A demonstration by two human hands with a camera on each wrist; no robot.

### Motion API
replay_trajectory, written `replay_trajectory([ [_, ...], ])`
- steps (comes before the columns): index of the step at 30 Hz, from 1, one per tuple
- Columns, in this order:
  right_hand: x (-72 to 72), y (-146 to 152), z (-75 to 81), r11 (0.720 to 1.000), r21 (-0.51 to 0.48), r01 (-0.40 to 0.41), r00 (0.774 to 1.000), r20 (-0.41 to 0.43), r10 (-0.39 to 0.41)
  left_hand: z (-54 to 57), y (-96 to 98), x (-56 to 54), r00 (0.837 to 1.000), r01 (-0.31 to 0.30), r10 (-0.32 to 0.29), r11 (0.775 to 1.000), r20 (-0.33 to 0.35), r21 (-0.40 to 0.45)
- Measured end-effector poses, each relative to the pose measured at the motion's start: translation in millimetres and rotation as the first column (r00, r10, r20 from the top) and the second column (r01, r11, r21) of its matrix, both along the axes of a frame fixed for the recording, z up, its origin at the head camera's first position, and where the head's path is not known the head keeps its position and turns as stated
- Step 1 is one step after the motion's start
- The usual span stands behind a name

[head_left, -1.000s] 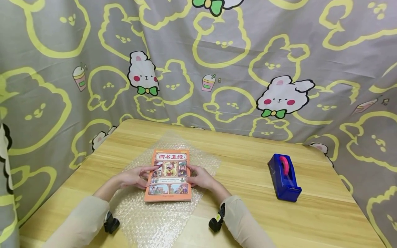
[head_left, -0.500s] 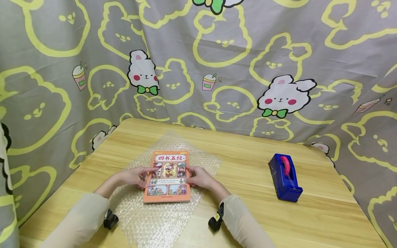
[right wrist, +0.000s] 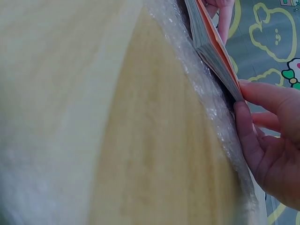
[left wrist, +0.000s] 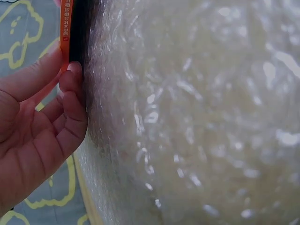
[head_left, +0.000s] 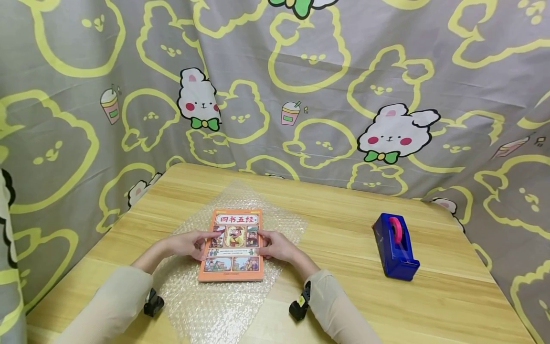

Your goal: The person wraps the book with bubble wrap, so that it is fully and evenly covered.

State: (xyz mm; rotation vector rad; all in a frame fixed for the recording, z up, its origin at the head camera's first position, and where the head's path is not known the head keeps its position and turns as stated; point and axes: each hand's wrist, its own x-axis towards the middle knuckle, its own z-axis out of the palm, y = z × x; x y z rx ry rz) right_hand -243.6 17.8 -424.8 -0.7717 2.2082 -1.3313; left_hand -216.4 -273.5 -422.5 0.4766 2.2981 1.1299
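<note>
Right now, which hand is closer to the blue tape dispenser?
The right hand. It holds the right edge of the orange book, apart from the tape dispenser further right. The left hand holds the book's left edge, farther away.

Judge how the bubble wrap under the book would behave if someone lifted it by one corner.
The bubble wrap is thin and clear, so it would probably droop limply. It likely weighs little. With the book lying on it, the sheet would likely sag, and the book might slide.

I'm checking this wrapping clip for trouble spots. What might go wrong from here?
The book lies nearer the far part of the bubble wrap, so the wrap may cover it unevenly. Both hands, left and right, pinch only its side edges, so it might slide. The tape dispenser stands well off to the right.
</note>
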Motion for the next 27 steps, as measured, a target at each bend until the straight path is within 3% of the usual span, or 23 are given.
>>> replay_trajectory([
  [5,6.3,2,10.9,1.0,0.014,-0.005,1.0,-0.007,0.005,-1.4,-0.2,0.0,0.999,0.021,-0.021,1.0,-0.028,-0.012],
  [13,-13.5,1,-26.4,1.0,0.017,0.019,1.0,-0.009,-0.019,0.2,0.6,-0.1,0.998,0.027,-0.028,0.999,-0.049,-0.024],
  [23,-13.3,3,-29.3,1.0,0.003,0.011,1.0,0.014,-0.011,5.4,1.6,3.3,0.999,0.045,-0.046,0.998,-0.025,-0.04],
  [27,-12.8,1,-28.7,1.0,0.018,0.018,1.0,0.001,-0.018,4.6,-0.4,5.6,0.992,0.08,-0.087,0.994,-0.095,-0.071],
])
